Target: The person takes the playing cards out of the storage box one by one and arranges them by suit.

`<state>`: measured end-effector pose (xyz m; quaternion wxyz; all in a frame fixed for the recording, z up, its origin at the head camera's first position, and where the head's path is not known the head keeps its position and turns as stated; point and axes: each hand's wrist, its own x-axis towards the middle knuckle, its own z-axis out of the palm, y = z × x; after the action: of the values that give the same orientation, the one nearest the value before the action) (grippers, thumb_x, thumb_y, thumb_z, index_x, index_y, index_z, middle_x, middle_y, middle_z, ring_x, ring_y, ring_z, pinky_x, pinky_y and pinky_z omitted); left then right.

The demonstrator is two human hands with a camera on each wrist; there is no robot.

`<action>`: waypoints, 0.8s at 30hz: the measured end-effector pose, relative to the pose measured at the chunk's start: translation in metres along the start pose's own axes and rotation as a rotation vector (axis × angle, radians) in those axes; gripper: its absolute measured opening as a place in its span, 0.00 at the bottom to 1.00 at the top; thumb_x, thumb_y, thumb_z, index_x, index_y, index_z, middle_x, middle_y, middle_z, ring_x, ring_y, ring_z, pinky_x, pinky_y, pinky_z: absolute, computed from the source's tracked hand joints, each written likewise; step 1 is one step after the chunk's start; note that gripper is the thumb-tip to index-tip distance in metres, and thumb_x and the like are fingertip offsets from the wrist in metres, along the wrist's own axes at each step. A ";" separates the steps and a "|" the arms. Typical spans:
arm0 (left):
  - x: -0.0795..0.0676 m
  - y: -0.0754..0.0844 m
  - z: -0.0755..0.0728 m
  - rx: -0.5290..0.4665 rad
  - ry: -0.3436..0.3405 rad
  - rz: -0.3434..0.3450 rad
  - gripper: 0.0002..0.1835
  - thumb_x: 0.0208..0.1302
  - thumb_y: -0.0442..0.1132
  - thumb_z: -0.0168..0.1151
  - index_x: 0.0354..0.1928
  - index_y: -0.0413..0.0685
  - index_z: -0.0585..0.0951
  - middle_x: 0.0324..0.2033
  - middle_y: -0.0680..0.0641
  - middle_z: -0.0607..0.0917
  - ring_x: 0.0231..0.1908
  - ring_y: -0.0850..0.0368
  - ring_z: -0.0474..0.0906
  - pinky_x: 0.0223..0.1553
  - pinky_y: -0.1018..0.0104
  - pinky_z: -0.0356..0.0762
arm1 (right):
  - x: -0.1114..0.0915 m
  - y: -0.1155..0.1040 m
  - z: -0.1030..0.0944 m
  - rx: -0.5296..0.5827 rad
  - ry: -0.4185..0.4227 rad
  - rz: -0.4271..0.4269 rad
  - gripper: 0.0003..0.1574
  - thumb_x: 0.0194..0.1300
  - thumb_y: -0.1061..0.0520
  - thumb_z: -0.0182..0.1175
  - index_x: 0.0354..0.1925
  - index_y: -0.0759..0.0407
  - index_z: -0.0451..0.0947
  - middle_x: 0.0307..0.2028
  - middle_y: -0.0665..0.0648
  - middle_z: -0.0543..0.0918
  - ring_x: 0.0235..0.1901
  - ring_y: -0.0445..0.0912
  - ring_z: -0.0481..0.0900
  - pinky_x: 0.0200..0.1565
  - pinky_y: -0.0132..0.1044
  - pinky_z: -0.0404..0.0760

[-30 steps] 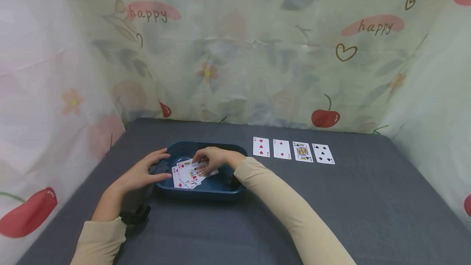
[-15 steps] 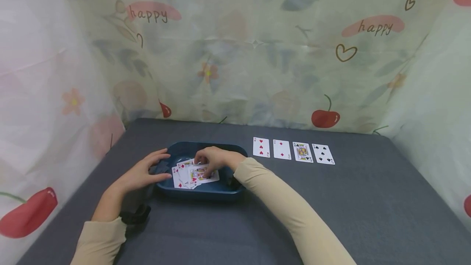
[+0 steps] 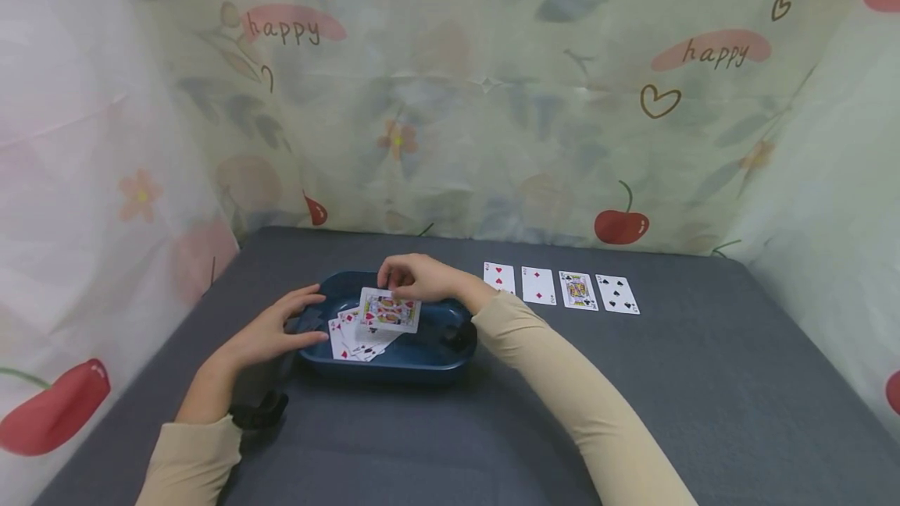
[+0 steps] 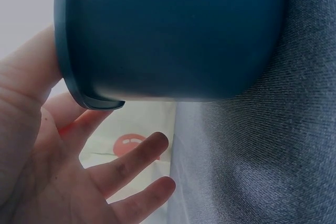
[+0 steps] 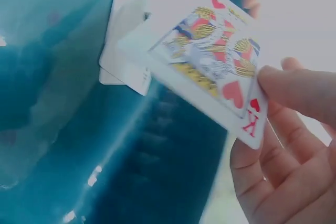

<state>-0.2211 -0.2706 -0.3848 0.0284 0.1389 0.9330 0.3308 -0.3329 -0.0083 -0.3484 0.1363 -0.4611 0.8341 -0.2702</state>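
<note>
My right hand (image 3: 429,278) pinches a king of hearts playing card (image 5: 215,51) by its edge, thumb on the face and fingers behind. The card is tilted above the blue tray (image 3: 387,369). Under it, several more cards (image 3: 344,338) lie overlapped inside the tray, partly hidden by the king. At the tray's left end rests my left hand (image 3: 263,330), its thumb and forefinger spread over the rim. In the left wrist view, the other fingers (image 4: 128,166) extend past the tray's outer wall, apart from it.
To the right of the tray, a row of face-up cards lies on the grey cloth (image 3: 668,397): a hearts card (image 3: 498,276), a diamonds card (image 3: 538,286), a king (image 3: 579,290) and a spades card (image 3: 618,293). Patterned curtains (image 3: 450,139) enclose the table.
My right hand has lifted the king of hearts off the pile, up and slightly away from me, uncovering cards below. My left hand has stayed at the tray's rim.
</note>
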 end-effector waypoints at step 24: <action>0.002 -0.004 0.003 0.008 0.012 0.007 0.37 0.59 0.49 0.63 0.65 0.38 0.64 0.70 0.34 0.55 0.63 0.27 0.60 0.60 0.34 0.61 | -0.100 0.048 -0.042 0.313 0.421 0.251 0.15 0.65 0.57 0.56 0.49 0.60 0.78 0.50 0.62 0.79 0.43 0.49 0.80 0.38 0.33 0.79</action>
<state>-0.2232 -0.2712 -0.3890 0.0209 0.1401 0.9340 0.3278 -0.3323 0.1100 -0.3435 0.0619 -0.2612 0.8429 -0.4663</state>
